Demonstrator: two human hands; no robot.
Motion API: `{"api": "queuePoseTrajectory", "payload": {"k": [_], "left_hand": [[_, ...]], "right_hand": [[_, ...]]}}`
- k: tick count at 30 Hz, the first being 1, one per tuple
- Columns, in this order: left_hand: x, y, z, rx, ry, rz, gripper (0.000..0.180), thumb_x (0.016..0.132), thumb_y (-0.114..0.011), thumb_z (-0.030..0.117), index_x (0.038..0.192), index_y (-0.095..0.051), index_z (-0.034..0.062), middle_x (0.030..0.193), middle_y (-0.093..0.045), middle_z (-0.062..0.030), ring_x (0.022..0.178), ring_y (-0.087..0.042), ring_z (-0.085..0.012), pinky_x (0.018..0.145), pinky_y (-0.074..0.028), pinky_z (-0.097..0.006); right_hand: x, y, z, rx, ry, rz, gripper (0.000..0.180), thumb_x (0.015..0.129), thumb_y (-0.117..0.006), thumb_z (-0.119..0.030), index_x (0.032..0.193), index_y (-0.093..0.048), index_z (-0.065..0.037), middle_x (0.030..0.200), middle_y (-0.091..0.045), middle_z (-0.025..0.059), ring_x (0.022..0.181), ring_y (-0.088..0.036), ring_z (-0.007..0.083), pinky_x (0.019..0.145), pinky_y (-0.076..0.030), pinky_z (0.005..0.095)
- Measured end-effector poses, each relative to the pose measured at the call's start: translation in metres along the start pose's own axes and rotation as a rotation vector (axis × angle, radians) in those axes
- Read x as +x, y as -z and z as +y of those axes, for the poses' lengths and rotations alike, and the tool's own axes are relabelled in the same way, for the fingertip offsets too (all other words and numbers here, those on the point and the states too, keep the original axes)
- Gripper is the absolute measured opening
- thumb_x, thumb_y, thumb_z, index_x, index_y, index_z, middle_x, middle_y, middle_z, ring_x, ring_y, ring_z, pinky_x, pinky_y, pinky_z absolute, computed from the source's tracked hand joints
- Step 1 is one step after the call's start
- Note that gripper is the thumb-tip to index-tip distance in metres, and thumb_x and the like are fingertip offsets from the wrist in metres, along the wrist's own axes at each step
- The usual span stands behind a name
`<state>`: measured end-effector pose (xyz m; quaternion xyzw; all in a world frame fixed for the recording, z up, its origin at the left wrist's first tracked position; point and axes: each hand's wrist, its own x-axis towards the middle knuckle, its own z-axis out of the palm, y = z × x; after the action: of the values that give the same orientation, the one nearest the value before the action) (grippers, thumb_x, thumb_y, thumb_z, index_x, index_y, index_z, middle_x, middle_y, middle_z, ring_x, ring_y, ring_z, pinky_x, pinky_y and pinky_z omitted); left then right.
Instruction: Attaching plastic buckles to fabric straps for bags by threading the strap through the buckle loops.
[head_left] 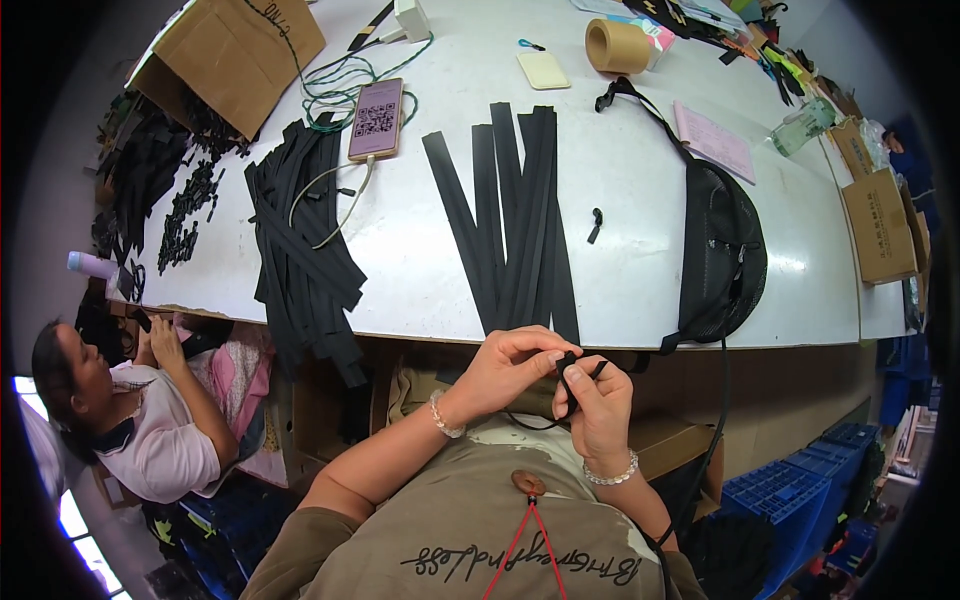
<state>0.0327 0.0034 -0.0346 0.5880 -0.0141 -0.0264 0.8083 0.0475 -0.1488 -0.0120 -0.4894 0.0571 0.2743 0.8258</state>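
Both hands meet just below the near edge of the white table point(420, 270). Left hand point(505, 365) pinches a small black buckle point(568, 358) between thumb and fingertips, closed on it. Right hand point(600, 405) is closed too, gripping a thin black strap point(565, 395) that loops down from the buckle toward the chest.

On the table, straight above the hands, lies a fan of cut black strips point(520, 220). Further left on the table is a bigger heap of strips point(300, 250), with a phone point(377, 118) on a cable beside it. A black bag point(722, 250) hangs over the table's near edge to the right of the fan, and a roll of tape point(617, 46) stands at the far side. Another person point(130, 400) sits off the table's left corner.

Threading seems to be the work here. It would likely go best with the buckle held steady and flat, the strap end kept short past the fingers so it stays stiff, and fed squarely through the slot without a twist.
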Motion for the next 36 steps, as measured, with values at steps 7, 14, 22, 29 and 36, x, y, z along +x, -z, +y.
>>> {"api": "queuePoseTrajectory", "payload": {"k": [7, 14, 22, 29, 36], "left_hand": [[-0.008, -0.013, 0.009, 0.025, -0.033, 0.189, 0.024, 0.088, -0.056, 0.004, 0.112, -0.061, 0.0009, 0.112, -0.052, -0.0072, 0.088, -0.056, -0.0115, 0.079, -0.047, -0.024], [-0.007, -0.017, 0.014, -0.237, 0.163, 0.215, 0.018, 0.089, -0.056, 0.006, 0.104, -0.064, -0.0009, 0.094, -0.058, -0.0039, 0.072, -0.053, -0.0078, 0.065, -0.047, -0.021], [-0.005, -0.013, 0.015, -0.207, 0.141, 0.311, 0.020, 0.087, -0.061, 0.010, 0.105, -0.065, 0.0036, 0.088, -0.064, 0.0013, 0.073, -0.051, -0.0028, 0.066, -0.044, -0.017], [-0.005, -0.011, 0.022, -0.198, 0.202, 0.316, 0.019, 0.090, -0.058, 0.012, 0.106, -0.065, 0.0053, 0.068, -0.053, 0.0079, 0.057, -0.039, 0.0005, 0.048, -0.029, -0.016], [-0.008, -0.006, 0.016, -0.193, 0.211, 0.271, 0.018, 0.090, -0.057, 0.012, 0.105, -0.065, 0.0052, 0.072, -0.058, 0.0069, 0.057, -0.040, 0.0011, 0.048, -0.030, -0.015]], "right_hand": [[0.000, -0.007, -0.004, -0.245, 0.233, 0.098, 0.007, 0.087, -0.058, -0.003, 0.083, -0.057, 0.003, 0.069, -0.059, 0.0079, 0.056, -0.055, 0.0116, 0.048, -0.047, 0.0227], [-0.001, -0.007, -0.010, -0.617, 0.411, 0.060, 0.012, 0.082, -0.064, 0.000, 0.093, -0.062, 0.006, 0.078, -0.065, 0.0086, 0.073, -0.064, 0.0135, 0.064, -0.050, 0.0214], [0.002, 0.005, -0.021, -0.795, 0.662, 0.011, 0.014, 0.076, -0.068, 0.003, 0.090, -0.066, 0.004, 0.082, -0.061, 0.0071, 0.064, -0.056, 0.0112, 0.060, -0.046, 0.0219], [0.002, 0.008, -0.019, -0.319, 0.269, -0.138, 0.008, 0.084, -0.060, 0.001, 0.088, -0.064, 0.007, 0.082, -0.061, 0.0073, 0.061, -0.058, 0.0109, 0.056, -0.047, 0.0217], [0.003, 0.018, -0.019, -0.144, -0.035, -0.145, 0.016, 0.090, -0.056, -0.010, 0.079, -0.056, 0.002, 0.068, -0.057, 0.0058, 0.056, -0.053, 0.0114, 0.052, -0.044, 0.0239]]}}
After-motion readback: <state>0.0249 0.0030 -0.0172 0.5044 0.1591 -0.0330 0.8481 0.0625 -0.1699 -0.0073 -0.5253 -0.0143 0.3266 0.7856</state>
